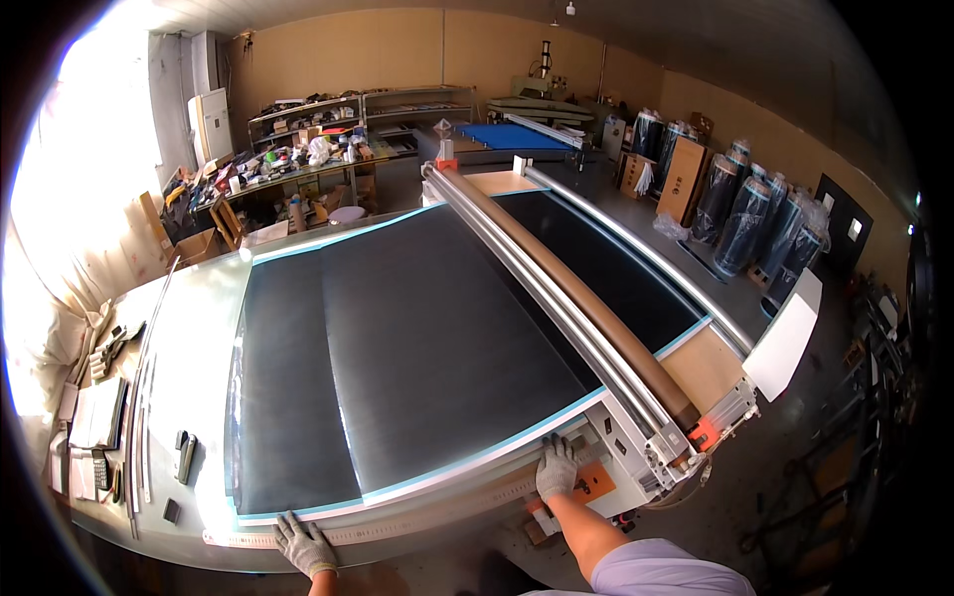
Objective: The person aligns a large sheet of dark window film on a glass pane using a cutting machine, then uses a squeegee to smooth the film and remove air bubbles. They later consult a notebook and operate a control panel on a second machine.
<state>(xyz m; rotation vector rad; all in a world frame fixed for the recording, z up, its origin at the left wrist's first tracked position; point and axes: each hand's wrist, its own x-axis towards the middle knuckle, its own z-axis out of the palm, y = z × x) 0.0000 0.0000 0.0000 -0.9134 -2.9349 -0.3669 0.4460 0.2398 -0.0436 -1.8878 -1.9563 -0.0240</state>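
A wide dark sheet [427, 328] edged with light-blue strips lies flat on a large glossy table [189, 397]. A seam or step in it sets off a narrower dark panel [288, 397] at the left. My left hand [306, 546], in a grey knit glove, rests with fingers stretched out at the sheet's near left corner, over a long ruler strip [388, 526] along the front edge. Gloved the same way, my right hand [556, 471] lies with extended fingers on the near edge, beside an orange plate [596, 481]. Neither hand holds anything that I can see.
A roller gantry [566, 288] crosses the table to the right. At the left lie a stapler-like black tool [186, 457], metal strips [139, 417] and pads. Wrapped film rolls [745, 223] stand at the far right; a cluttered bench [288, 164] and a blue-topped table [512, 136] are behind.
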